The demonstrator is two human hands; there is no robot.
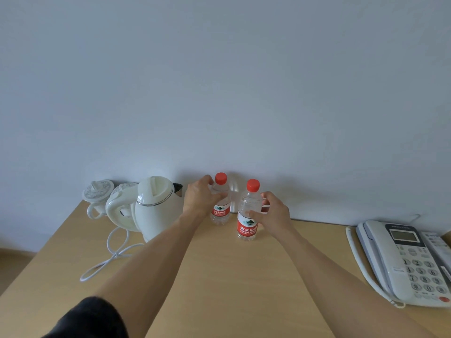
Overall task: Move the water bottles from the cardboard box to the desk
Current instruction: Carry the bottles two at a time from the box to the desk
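Observation:
Two clear water bottles with red caps and red labels stand upright on the wooden desk (219,276) near the wall. My left hand (200,198) grips the left, farther bottle (220,206) around its upper body. My right hand (271,213) is curled around the right, nearer bottle (249,213), thumb on its front and fingers behind it. Both bottle bases rest on the desk. No cardboard box is in view.
A white electric kettle (156,206) with its looping white cord (109,257) stands just left of my left hand. White lidded cups (97,193) sit behind it at the back left corner. A grey desk phone (405,262) lies at the right edge.

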